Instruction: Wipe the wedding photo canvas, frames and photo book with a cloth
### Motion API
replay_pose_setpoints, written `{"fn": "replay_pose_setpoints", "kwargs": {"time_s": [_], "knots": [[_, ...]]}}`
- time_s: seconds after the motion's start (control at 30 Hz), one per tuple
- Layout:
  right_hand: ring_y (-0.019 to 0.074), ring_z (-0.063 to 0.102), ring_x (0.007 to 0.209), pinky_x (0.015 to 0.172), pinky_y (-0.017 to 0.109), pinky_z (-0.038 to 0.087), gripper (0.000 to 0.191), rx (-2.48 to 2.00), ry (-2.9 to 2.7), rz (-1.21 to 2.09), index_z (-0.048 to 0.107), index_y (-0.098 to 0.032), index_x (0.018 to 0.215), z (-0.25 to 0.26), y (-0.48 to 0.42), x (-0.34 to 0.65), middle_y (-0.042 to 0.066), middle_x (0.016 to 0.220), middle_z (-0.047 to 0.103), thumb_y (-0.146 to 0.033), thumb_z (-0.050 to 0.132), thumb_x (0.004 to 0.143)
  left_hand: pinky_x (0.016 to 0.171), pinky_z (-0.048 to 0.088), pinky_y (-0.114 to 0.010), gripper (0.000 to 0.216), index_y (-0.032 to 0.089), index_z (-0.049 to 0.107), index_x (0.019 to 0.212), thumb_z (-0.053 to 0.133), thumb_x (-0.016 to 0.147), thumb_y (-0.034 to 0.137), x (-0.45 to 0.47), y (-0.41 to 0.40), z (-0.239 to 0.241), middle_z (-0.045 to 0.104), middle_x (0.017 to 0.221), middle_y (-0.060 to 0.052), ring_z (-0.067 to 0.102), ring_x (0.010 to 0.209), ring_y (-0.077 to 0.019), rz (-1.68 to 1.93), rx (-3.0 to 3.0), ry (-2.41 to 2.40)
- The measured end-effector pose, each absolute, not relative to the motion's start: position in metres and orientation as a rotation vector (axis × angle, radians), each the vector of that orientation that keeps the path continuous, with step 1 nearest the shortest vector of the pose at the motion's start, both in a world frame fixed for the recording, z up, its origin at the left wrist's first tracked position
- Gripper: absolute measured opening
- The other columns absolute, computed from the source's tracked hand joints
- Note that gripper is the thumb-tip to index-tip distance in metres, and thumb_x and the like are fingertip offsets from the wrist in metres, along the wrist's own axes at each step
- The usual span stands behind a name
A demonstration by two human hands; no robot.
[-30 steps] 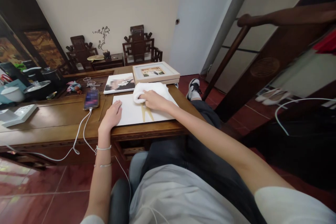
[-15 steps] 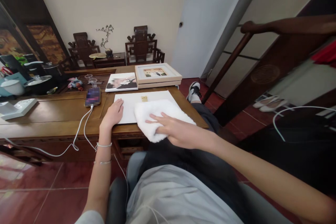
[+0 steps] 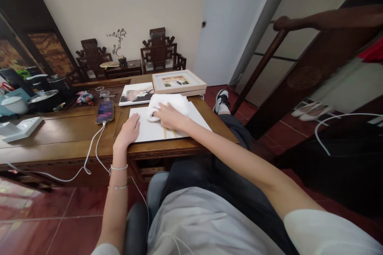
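Observation:
On the wooden table (image 3: pixel 77 139) lies a flat white panel (image 3: pixel 146 132), its near edge close to the table's front edge. My left hand (image 3: pixel 128 129) rests on the panel's left edge, fingers stretched out, gripping nothing. With my right hand (image 3: pixel 172 116) I press a folded white towel (image 3: pixel 179 102) onto the far part of the panel, some fingers sunk into the cloth. Two yellowish strips show on the panel below the towel; their upper ends are hidden by the hand and cloth.
Behind the panel are a photo print (image 3: pixel 136 93) and stacked light-wood picture frames (image 3: pixel 179 81). A phone (image 3: pixel 104 111) with a white cable lies to the left. Farther left stand a power strip (image 3: pixel 25 127) and a lidded pot (image 3: pixel 44 99). A wooden chair (image 3: pixel 278 59) rises at right.
My right hand has moved the towel forward and left, from the panel's near right side to its far edge. Yellowish strips now show nearer me. My left hand stays on the panel's edge.

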State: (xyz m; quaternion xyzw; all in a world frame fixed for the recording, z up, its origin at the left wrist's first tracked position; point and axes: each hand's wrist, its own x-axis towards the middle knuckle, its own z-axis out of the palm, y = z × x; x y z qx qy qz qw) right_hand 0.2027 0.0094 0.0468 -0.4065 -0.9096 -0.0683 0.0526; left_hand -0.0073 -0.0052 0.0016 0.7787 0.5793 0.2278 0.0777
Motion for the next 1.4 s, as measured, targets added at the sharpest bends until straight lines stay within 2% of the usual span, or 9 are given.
{"fn": "replay_pose_setpoints", "kwargs": {"time_s": [0.1, 0.33, 0.5, 0.67, 0.8, 0.97, 1.2, 1.3, 1.4], "knots": [[0.0377, 0.037, 0.139, 0.108, 0.061, 0.033, 0.047, -1.137, -2.825, -0.272, 0.064, -0.009, 0.122, 0.044, -0.019, 0.203, 0.021, 0.145, 0.05, 0.002, 0.039, 0.083, 0.124, 0.024, -0.041, 0.05, 0.007, 0.051, 0.139, 0.031, 0.097, 0.027, -0.007, -0.006, 0.002, 0.043, 0.154, -0.017, 0.034, 0.147, -0.0245, 0.666, 2.33, 1.712], [0.0342, 0.031, 0.146, 0.113, 0.057, 0.031, 0.048, -0.87, -2.973, -0.16, 0.066, -0.009, 0.119, 0.053, -0.097, 0.237, 0.019, 0.151, 0.046, 0.003, 0.044, 0.078, 0.124, 0.022, -0.042, 0.051, 0.006, 0.047, 0.141, 0.031, 0.098, 0.027, -0.009, -0.005, -0.003, 0.036, 0.158, -0.018, 0.027, 0.15, -0.025, 0.669, 2.325, 1.718], [0.0307, 0.039, 0.142, 0.112, 0.05, 0.035, 0.048, -0.934, -2.947, -0.089, 0.068, -0.012, 0.115, 0.056, -0.079, 0.239, 0.02, 0.141, 0.056, 0.004, 0.043, 0.077, 0.124, 0.023, -0.041, 0.051, 0.007, 0.048, 0.141, 0.031, 0.097, 0.027, -0.011, -0.002, -0.005, 0.038, 0.157, -0.017, 0.029, 0.149, -0.0245, 0.664, 2.346, 1.718], [0.0326, 0.054, 0.127, 0.103, 0.047, 0.041, 0.048, -1.152, -2.871, -0.117, 0.067, -0.011, 0.116, 0.056, -0.021, 0.219, 0.022, 0.125, 0.064, 0.003, 0.04, 0.08, 0.124, 0.022, -0.039, 0.051, 0.006, 0.049, 0.141, 0.033, 0.097, 0.027, -0.01, -0.002, -0.003, 0.038, 0.157, -0.017, 0.029, 0.15, -0.0238, 0.64, 2.327, 1.731], [0.033, 0.053, 0.124, 0.099, 0.05, 0.043, 0.049, -1.292, -2.788, -0.137, 0.064, -0.012, 0.122, 0.054, 0.008, 0.196, 0.021, 0.121, 0.065, 0.002, 0.038, 0.082, 0.124, 0.021, -0.038, 0.052, 0.003, 0.048, 0.141, 0.031, 0.097, 0.025, -0.009, -0.002, -0.002, 0.038, 0.156, -0.019, 0.029, 0.15, -0.0241, 0.637, 2.325, 1.731], [0.0368, 0.041, 0.134, 0.107, 0.061, 0.032, 0.047, -1.306, -2.716, -0.196, 0.063, -0.01, 0.123, 0.045, -0.012, 0.181, 0.021, 0.138, 0.056, -0.002, 0.038, 0.085, 0.124, 0.023, -0.039, 0.051, 0.006, 0.049, 0.141, 0.029, 0.097, 0.025, -0.01, -0.001, -0.005, 0.04, 0.155, -0.018, 0.031, 0.149, -0.0239, 0.664, 2.344, 1.721], [0.0307, 0.041, 0.14, 0.113, 0.055, 0.031, 0.052, -0.886, -2.864, -0.011, 0.066, -0.009, 0.116, 0.05, -0.092, 0.215, 0.023, 0.143, 0.052, 0.005, 0.041, 0.073, 0.123, 0.026, -0.041, 0.049, 0.007, 0.051, 0.139, 0.03, 0.097, 0.024, -0.013, 0.0, -0.01, 0.043, 0.154, -0.017, 0.034, 0.148, -0.0245, 0.689, 2.384, 1.702], [0.029, 0.043, 0.139, 0.113, 0.053, 0.032, 0.051, -0.788, -2.883, 0.095, 0.068, -0.011, 0.109, 0.053, -0.1, 0.229, 0.021, 0.135, 0.059, 0.006, 0.04, 0.069, 0.123, 0.026, -0.04, 0.048, 0.008, 0.052, 0.138, 0.031, 0.097, 0.024, -0.013, 0.0, -0.011, 0.045, 0.153, -0.016, 0.034, 0.147, -0.0236, 0.698, 2.386, 1.703], [0.0263, 0.05, 0.134, 0.113, 0.049, 0.033, 0.054, -0.776, -2.86, 0.173, 0.07, -0.016, 0.104, 0.052, -0.081, 0.232, 0.013, 0.118, 0.071, 0.006, 0.039, 0.065, 0.123, 0.027, -0.041, 0.048, 0.01, 0.052, 0.138, 0.031, 0.097, 0.023, -0.013, 0.0, -0.011, 0.045, 0.153, -0.015, 0.034, 0.147, -0.0234, 0.702, 2.392, 1.704]]}}
